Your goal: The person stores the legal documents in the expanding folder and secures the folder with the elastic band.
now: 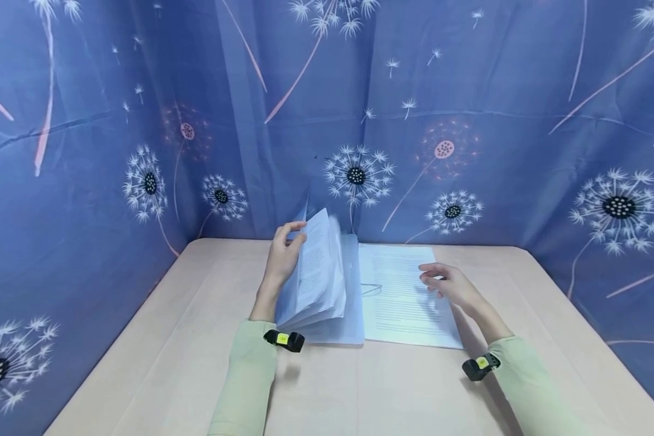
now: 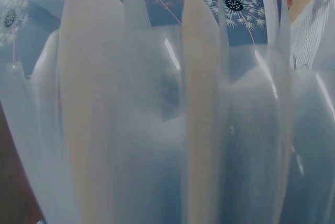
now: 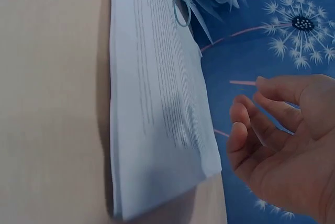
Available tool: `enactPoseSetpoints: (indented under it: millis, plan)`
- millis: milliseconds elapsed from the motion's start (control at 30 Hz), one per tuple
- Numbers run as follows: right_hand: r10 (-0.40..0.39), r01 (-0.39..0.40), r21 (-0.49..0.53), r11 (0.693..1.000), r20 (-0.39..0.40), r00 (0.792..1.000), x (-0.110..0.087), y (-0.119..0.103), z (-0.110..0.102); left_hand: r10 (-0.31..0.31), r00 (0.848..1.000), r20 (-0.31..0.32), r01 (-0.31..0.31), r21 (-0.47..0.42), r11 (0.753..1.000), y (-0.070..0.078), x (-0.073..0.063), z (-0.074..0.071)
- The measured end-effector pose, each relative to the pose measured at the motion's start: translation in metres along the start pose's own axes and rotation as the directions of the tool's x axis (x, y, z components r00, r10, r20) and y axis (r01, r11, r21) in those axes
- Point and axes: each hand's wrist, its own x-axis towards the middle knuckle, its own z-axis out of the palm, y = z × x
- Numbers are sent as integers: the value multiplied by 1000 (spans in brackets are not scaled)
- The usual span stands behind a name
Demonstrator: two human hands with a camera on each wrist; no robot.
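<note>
On the table a display book (image 1: 354, 303) with clear pockets stands partly open, its leaves fanned upright and printed sheets showing through. My left hand (image 1: 284, 257) holds the leaves at their upper left edge, thumb and fingertips together there. Several translucent pockets (image 2: 157, 145) fill the left wrist view, hiding that hand. Right of the book lies a stack of printed paper (image 1: 403, 297), a thin wire-like loop (image 1: 372, 289) at its left edge. My right hand (image 1: 449, 283) hovers over the stack's right side, fingers loosely bent, nothing between them; it shows large in the right wrist view.
A pale tabletop (image 1: 169, 339) surrounds the book and paper. Behind it and on both sides hangs a blue curtain (image 1: 283, 151) printed with dandelions. Each sleeve has a black wrist strap, such as the left strap (image 1: 284, 340).
</note>
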Motion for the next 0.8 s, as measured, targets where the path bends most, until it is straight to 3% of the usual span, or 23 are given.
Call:
enactPoseSetpoints:
  millis: [367, 600, 800]
  plan:
    - [-11, 10, -78, 997, -11, 1000, -9, 18, -14, -11, 1000, 2, 11, 2, 1000, 0, 0, 3]
    - [10, -11, -72, 997, -10, 1000, -10, 27, -19, -10, 1000, -4, 10, 4, 1000, 0, 1, 3]
    - [27, -32, -161, 986, -31, 999, -9, 29, -21, -12, 1000, -3, 12, 5, 1000, -1, 1, 3]
